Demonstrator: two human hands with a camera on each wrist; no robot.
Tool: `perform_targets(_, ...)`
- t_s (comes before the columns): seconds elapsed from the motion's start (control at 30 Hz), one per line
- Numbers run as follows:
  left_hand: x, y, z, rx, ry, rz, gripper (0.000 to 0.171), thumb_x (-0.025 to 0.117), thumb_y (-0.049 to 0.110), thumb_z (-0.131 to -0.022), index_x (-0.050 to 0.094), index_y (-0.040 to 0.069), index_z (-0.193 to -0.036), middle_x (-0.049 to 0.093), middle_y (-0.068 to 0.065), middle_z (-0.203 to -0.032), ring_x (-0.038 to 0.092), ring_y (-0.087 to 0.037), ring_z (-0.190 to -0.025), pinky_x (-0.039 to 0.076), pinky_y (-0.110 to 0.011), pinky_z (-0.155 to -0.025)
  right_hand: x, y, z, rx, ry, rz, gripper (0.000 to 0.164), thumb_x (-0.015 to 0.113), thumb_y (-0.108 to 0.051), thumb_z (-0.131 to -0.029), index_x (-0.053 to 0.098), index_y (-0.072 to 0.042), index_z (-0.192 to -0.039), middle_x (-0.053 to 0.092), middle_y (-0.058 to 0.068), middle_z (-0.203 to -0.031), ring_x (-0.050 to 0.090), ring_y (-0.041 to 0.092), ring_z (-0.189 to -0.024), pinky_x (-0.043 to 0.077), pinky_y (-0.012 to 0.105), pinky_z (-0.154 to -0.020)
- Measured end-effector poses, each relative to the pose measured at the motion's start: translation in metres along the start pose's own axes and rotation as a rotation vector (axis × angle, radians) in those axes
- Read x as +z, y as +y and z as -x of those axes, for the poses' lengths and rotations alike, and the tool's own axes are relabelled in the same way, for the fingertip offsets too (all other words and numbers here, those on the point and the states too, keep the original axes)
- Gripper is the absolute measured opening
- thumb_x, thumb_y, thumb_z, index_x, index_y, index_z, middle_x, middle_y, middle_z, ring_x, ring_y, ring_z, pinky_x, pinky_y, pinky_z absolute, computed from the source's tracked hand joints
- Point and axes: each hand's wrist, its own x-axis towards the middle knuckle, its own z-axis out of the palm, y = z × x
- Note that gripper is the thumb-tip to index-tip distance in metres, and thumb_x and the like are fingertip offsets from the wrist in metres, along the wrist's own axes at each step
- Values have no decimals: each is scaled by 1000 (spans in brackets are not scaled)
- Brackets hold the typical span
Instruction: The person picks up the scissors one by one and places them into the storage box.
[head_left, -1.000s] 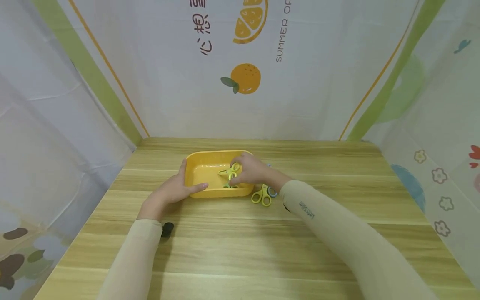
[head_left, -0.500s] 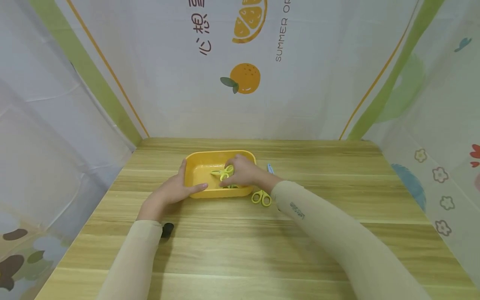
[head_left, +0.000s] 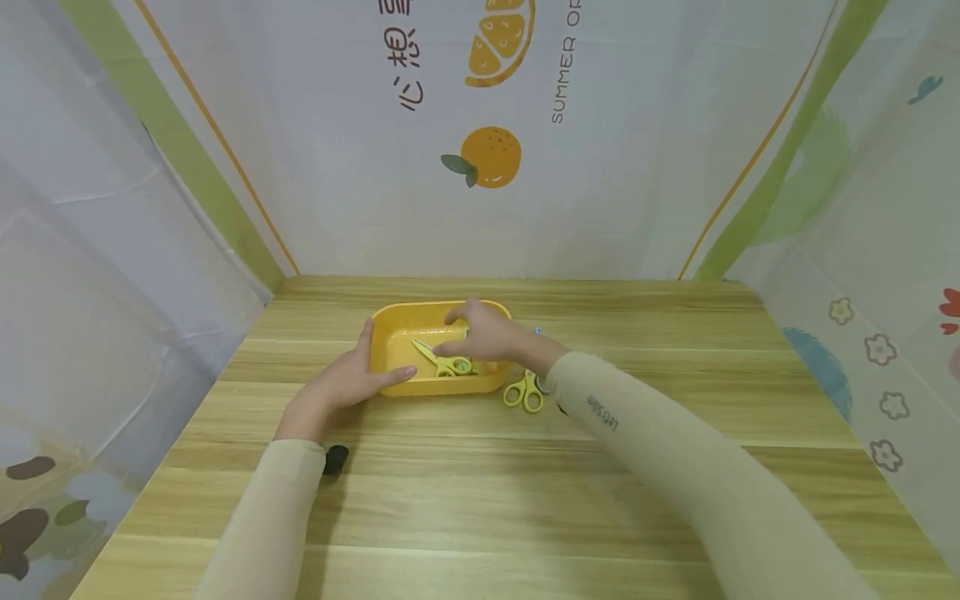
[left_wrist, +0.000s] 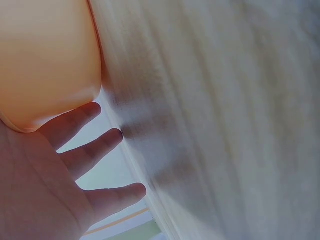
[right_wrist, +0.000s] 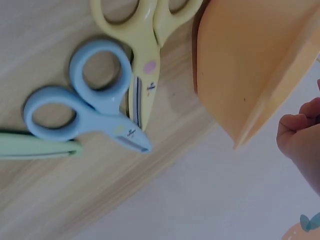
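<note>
A yellow plastic bin stands on the table, with yellow scissors lying inside, blades toward the left. My left hand rests against the bin's left front corner, thumb over the front rim; straight, spread fingers show in the left wrist view. My right hand hovers over the bin's right half, thumb and index finger apart, above the scissors. Outside the bin's right side lie another pair of yellow scissors, blue scissors and a pale green piece, cut off by the frame edge.
The wood-grain table backs onto a white printed curtain, with more curtain at both sides. A small black object shows beside my left wrist.
My right hand moved left inside the bin with the yellow scissors and let go of them; they now lie on the bin's floor. My left hand stayed on the corner.
</note>
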Motion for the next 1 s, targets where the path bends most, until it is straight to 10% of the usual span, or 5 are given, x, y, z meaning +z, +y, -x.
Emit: perform_targets(1.0,0,1,1,2,1,12,139,60,88,-86,-29,17,-166,18,-32,-174,38,-52,-154,33,-70,-124,-26,-18,32,-120,48,1,69,80,-51,-92,60,-14,-146,55,7,-147,57,27,-134,51,50,-115)
